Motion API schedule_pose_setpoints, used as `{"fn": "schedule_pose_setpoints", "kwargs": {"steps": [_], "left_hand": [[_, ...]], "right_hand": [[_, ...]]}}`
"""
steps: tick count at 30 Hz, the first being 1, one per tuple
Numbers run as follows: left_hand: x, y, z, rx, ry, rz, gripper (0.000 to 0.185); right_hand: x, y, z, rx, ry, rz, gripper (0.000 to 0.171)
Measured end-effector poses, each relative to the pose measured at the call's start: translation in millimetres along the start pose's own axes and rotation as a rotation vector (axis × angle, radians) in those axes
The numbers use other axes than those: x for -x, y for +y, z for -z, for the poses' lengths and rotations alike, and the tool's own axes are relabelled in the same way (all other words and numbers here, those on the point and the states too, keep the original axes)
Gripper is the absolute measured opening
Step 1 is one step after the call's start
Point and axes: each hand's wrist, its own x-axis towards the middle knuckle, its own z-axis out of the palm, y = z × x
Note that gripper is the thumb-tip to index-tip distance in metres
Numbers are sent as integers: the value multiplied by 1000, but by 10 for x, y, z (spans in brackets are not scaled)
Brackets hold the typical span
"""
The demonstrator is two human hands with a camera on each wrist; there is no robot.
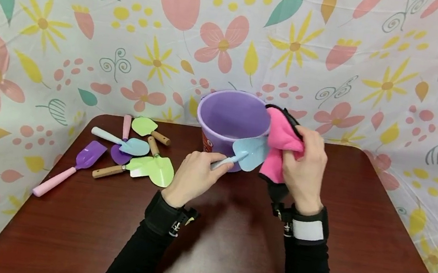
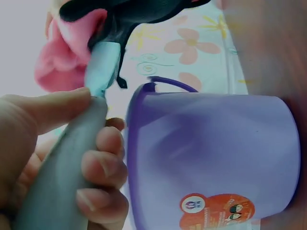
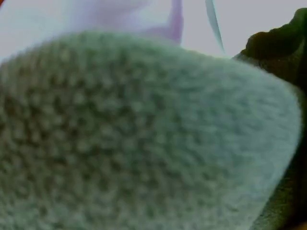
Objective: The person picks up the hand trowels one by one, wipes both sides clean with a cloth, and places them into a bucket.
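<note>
My left hand [image 1: 191, 177] grips a small light blue trowel [image 1: 251, 154] by its pale handle [image 2: 62, 167], fingers curled round it and thumb along the top. Its blade points to the right, before the purple bucket [image 1: 222, 144]. In my right hand [image 1: 308, 169] is a bunched pink cloth [image 1: 280, 134] with black edging, held against the blade's right edge. A fuzzy grey-green cloth surface [image 3: 144, 129] fills most of the right wrist view and hides the right fingers there. The left wrist view shows the bucket's wall [image 2: 211, 134] beside the handle.
Several small garden tools lie at the table's left: a purple scoop [image 1: 88, 155] with a pink handle, another light blue trowel [image 1: 135, 146], and green-bladed tools [image 1: 162, 171] with wooden handles. A flowered curtain [image 1: 226, 29] hangs behind the brown table [image 1: 355, 251].
</note>
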Motion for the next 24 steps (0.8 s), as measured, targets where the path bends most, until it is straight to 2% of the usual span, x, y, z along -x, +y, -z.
{"fn": "schedule_pose_setpoints", "kwargs": {"steps": [4, 8, 11, 14, 17, 24], "left_hand": [[12, -8, 82, 129, 45, 16, 24], [6, -23, 159, 274, 73, -4, 22], [8, -40, 199, 376, 76, -2, 19], [6, -47, 212, 427, 73, -4, 17], [-1, -33, 206, 451, 70, -10, 15], [-3, -2, 148, 464, 60, -58, 18]], "right_hand": [[-39, 24, 138, -116, 27, -173, 24], [-78, -51, 211, -368, 27, -321, 24], [-86, -140, 207, -543, 23, -395, 23], [-68, -181, 167, -696, 4, -456, 24], [-36, -181, 100, -808, -59, -498, 24], [17, -208, -105, -1093, -279, -632, 18]]}}
